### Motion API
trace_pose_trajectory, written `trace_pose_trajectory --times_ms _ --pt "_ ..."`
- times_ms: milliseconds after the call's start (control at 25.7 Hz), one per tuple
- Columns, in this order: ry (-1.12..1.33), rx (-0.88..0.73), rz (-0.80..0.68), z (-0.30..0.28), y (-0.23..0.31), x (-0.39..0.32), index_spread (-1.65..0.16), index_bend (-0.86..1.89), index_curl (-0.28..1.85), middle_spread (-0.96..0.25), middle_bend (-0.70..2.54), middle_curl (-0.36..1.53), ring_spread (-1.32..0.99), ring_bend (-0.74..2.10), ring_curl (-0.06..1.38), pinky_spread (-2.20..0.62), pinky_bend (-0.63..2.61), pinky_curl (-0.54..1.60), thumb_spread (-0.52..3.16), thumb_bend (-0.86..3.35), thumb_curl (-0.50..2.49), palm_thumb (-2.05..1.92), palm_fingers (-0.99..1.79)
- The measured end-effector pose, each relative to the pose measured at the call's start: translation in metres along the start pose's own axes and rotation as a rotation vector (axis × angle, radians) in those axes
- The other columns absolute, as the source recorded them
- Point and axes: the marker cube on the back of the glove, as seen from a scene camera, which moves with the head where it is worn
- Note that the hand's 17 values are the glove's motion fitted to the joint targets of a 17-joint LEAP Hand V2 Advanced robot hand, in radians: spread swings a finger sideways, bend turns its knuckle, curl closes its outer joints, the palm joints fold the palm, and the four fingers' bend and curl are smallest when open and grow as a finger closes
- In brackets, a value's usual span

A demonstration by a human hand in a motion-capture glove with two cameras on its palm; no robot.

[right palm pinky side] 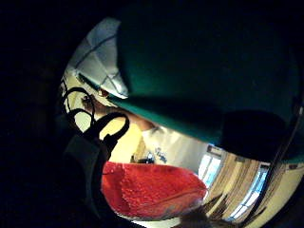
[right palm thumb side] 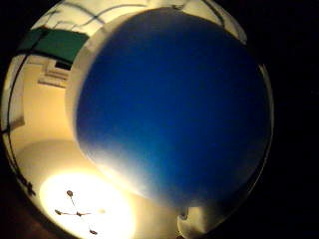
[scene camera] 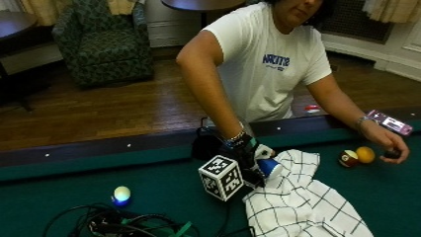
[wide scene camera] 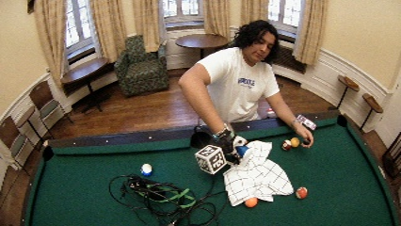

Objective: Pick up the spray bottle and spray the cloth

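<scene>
The person leans over the green felt surface, and the gloved right hand is down at the near edge of the cloth, a white one with a dark grid, lying rumpled on the felt. In that hand sits the spray bottle: a blue body with a white top shows just past the glove, right against the upper edge of the cloth. The grip is wrapped round the bottle, fingers curled about it. From the thumb-side palm camera the bottle's blue body fills nearly everything, so it is tight against the palm. The little-finger-side camera catches green felt and something red close by; what it is cannot be told.

Over on the other side the bare left hand rests at the rail, holding a small dark object, with a pink device strapped at the wrist. Two balls sit just beside it, a maroon-and-white one touching an orange one. A white-and-blue ball lies well apart on the felt, near a tangle of black cables. In the wide view two more balls, an orange one and a red one, lie by the cloth's near edge.
</scene>
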Motion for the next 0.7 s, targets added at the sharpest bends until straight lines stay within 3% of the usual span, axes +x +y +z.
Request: trace_pose_trajectory --times_ms 311,700 --pt "0.035 -0.061 0.09 0.008 -0.016 0.022 -0.28 0.27 0.55 -0.24 0.6 0.53 -0.21 0.71 0.47 -0.32 0.48 0.42 0.31 -0.03 0.76 0.9 1.37" --pt "0.082 -0.051 -0.033 0.001 0.009 -0.009 -0.28 0.26 0.57 -0.24 0.6 0.53 -0.21 0.71 0.47 -0.32 0.48 0.42 0.32 -0.03 0.77 0.9 1.37"
